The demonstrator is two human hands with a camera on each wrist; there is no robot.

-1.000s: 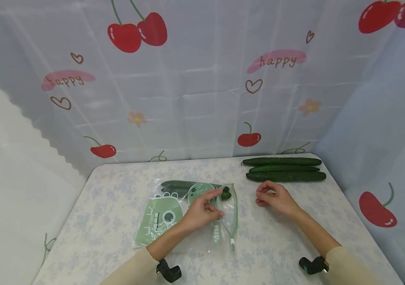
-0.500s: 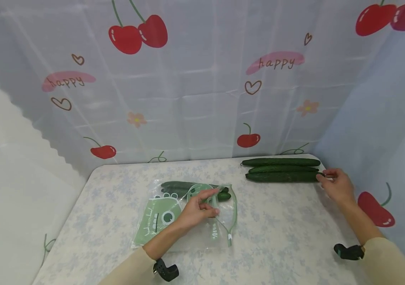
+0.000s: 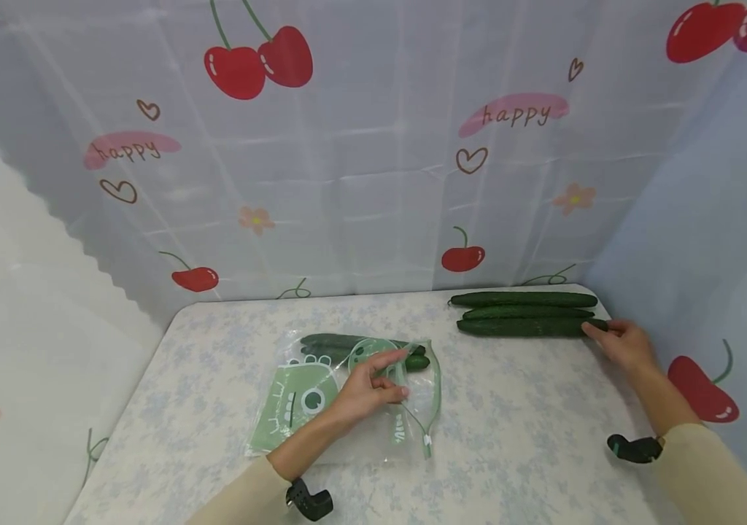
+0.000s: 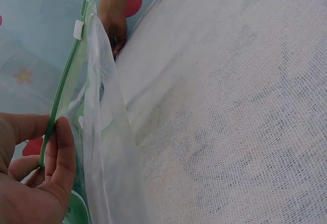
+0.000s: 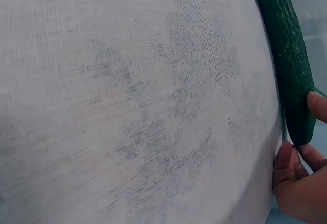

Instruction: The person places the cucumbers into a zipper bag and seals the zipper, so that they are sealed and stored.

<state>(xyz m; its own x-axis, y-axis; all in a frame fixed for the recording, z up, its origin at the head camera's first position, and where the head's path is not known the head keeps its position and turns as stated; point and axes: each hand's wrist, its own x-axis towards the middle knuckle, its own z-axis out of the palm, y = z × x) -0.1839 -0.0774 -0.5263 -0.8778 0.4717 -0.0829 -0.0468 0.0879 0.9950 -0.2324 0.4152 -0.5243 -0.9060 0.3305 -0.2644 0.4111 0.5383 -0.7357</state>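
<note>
My left hand [image 3: 367,390] pinches the open edge of a clear zip bag [image 3: 311,401] printed with green cartoon figures. In the left wrist view, thumb and fingers hold its green zip strip [image 4: 65,81], whose white slider [image 4: 78,29] sits near the far end. Dark green cucumbers [image 3: 330,340] lie inside the bag, partly behind the print and my hand. At the table's right side, my right hand [image 3: 628,346] grips the right end of the nearest cucumber [image 3: 523,327] in a row of three. The right wrist view shows the thumb on that cucumber [image 5: 286,55], fingers around its tip.
Two more cucumbers, the middle one [image 3: 518,312] and the rear one [image 3: 521,299], lie parallel behind the gripped one. A pale patterned cloth covers the table [image 3: 511,437]. Cherry-printed curtains [image 3: 347,182] stand at the back and sides.
My right hand has moved from beside the bag to the right end of the nearest cucumber and now grips it. My left hand stays at the bag's edge.
</note>
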